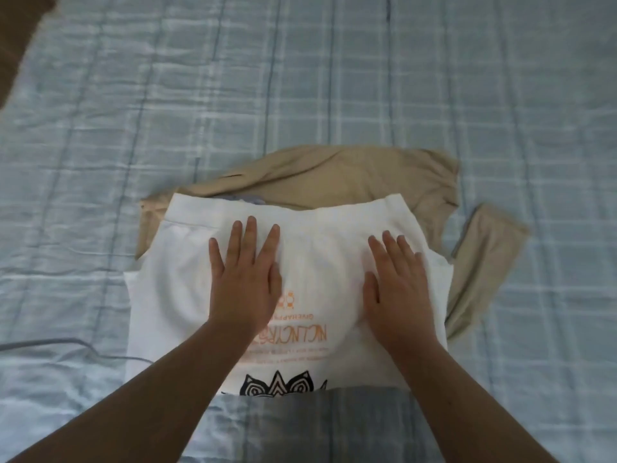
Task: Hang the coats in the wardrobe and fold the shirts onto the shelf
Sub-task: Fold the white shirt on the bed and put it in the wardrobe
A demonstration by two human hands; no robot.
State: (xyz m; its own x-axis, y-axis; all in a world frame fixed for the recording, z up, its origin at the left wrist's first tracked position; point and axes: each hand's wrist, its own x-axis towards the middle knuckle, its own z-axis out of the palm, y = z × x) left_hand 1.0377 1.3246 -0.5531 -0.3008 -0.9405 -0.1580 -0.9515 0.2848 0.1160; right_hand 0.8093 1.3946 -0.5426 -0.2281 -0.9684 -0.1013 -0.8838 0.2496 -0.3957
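Both hands flat, fingers straight, gripping nothing: left hand and right hand press on the folded white shirt on the bed cover. Beige garment mostly hidden beneath. Orange print partly covered, unreadable; black graphic cut off. Thin cable left.

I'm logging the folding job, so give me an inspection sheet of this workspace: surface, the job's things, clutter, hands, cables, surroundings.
Surface: bed cover, blue plaid, lightly wrinkled.
Job's things: white shirt, printed, partly folded, lying on a tan garment whose sleeve sticks out to the right.
Clutter: nothing seen.
Hands: left hand and right hand both flat on the white shirt, fingers straight, no grip.
Cables: grey cable across the cover at left, running under the shirt.
Surroundings: brown patch at top left, unclear; wardrobe and shelf not in view.
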